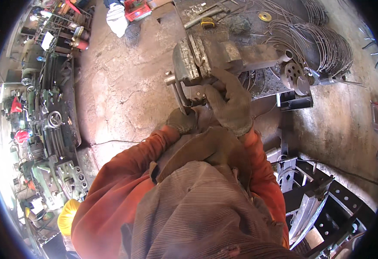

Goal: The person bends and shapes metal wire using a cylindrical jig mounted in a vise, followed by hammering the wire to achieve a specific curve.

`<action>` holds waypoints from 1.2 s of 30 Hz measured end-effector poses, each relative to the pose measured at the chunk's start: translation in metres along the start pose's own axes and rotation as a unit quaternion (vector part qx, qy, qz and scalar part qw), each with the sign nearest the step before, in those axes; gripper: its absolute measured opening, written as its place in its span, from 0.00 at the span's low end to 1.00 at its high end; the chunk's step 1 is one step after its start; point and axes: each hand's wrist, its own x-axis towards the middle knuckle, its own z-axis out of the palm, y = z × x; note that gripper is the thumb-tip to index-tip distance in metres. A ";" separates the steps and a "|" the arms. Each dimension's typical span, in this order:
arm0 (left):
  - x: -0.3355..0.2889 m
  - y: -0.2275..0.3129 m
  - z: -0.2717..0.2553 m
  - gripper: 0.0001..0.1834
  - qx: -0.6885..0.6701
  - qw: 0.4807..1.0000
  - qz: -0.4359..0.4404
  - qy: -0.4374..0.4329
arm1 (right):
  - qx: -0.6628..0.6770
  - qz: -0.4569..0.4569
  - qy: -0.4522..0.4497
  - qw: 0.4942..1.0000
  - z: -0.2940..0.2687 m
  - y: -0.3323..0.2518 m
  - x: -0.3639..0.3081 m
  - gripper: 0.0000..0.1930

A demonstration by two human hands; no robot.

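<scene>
A heavy bench vise (223, 54) with worn, light-edged jaws stands on the bench in front of me. My left hand (183, 121), in a dirty work glove, is closed around the lower end of a slim metal bar (178, 97) that slants up to the near side of the vise. Its fingertips are partly hidden. My right hand (231, 103), gloved too, is raised beside the vise with thumb and forefinger spread apart. The forefinger reaches the vise's near side; the thumb points toward small dark metal parts (195, 102) below the jaws, whose kind I cannot make out.
Coiled wire rod (327, 47) lies right of the bench, past a round plate with holes (293, 77). A yellow tape measure (207, 22) rests on the benchtop. A green lathe (53, 142) lines the left; a steel frame (314, 203) stands lower right. A red crate (137, 11) sits far back.
</scene>
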 end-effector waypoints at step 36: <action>0.024 0.097 -0.277 0.29 -0.348 0.925 0.127 0.085 | -0.192 -0.167 -0.076 0.964 -0.009 -0.049 0.065 0.06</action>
